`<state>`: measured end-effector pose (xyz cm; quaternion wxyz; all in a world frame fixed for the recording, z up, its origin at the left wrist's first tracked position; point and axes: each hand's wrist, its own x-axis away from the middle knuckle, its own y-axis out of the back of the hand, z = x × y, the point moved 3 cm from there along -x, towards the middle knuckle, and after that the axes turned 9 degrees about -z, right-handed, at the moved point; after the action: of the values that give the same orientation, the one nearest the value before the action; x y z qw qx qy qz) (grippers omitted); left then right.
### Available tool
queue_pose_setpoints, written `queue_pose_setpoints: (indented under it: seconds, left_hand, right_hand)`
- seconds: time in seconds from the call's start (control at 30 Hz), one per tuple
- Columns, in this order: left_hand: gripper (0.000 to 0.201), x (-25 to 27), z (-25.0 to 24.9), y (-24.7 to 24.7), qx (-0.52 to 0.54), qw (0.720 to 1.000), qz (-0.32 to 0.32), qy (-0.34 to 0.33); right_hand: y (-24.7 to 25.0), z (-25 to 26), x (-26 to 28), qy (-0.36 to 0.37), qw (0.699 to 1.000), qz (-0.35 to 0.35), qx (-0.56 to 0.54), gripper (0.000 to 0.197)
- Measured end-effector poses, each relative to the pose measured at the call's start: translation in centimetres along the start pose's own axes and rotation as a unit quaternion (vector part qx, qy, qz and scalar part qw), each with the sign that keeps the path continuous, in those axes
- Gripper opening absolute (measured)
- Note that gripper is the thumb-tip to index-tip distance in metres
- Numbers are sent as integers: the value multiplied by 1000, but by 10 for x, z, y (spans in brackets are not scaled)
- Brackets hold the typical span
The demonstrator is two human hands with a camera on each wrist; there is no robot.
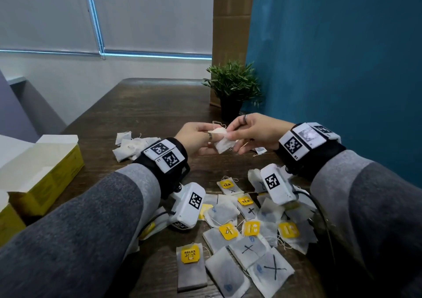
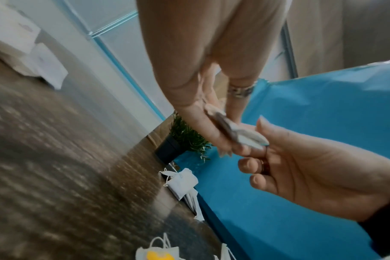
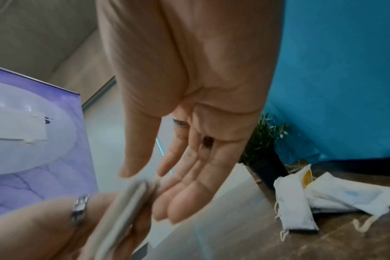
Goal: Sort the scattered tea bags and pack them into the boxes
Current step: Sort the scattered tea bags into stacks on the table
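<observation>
We've got both hands up above the middle of the table [image 1: 141, 106], and between them a small stack of white tea bags [image 1: 225, 141]. The left hand [image 1: 194, 139] pinches the stack from the nine o'clock side, thumb on top and fingers curled beneath; the right hand [image 1: 253, 133] meets it from three o'clock, and in the left wrist view its thumb and forefinger nip the stack's far edge, while the right wrist view shows its other fingers nearly straight, so we read that as a light fingertip hold, not a full grasp. Down at six o'clock lies the scattered heap of tea bags [image 1: 246, 236], some with yellow tags, some marked with a cross or a blue blot, strings trailing loose. A smaller sorted pile [image 1: 127, 146] sits at ten o'clock of the left wrist, and the open yellow box [image 1: 45, 179] waits at nine o'clock, at the table's left edge. To our eye these bags are feather-light, soft and limp: they'll sag and fan out if taken by one corner, and the paper could tear under a hard squeeze. We'd take the stack flat across its faces, near the middle, keeping strings tucked so nothing snags on the box flaps. A potted plant [image 1: 233, 87] stands at twelve o'clock.
</observation>
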<state>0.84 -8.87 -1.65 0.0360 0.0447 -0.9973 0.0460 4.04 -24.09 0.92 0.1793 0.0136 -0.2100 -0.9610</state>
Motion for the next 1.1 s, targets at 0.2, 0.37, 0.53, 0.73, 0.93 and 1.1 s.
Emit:
queue_pose_setpoints:
  seconds: [0.2,0.37,0.53,0.73,0.93,1.1]
  left_hand:
    - [35,7,1,41,-52,994,-83,-46]
    - [38,22,6,84,-58,988,-125,-65]
    - [37,30,16,105,-11,991,-123,-47]
    - [40,36,15,112,26,992,-109,-61]
    - [38,40,12,112,40,992,-95,-74]
    - [40,42,11,114,22,993,-81,-80]
  right_hand:
    - [35,-20,11,-38,954,-37,296,27]
    - [24,-58,21,-131,858,110,485,55]
    - [19,-61,18,-115,850,127,498,43]
    - [27,-42,12,-65,914,57,395,19]
    - [19,-45,11,-85,995,11,50,16]
    - [-1,-26,13,-70,992,24,-103,21]
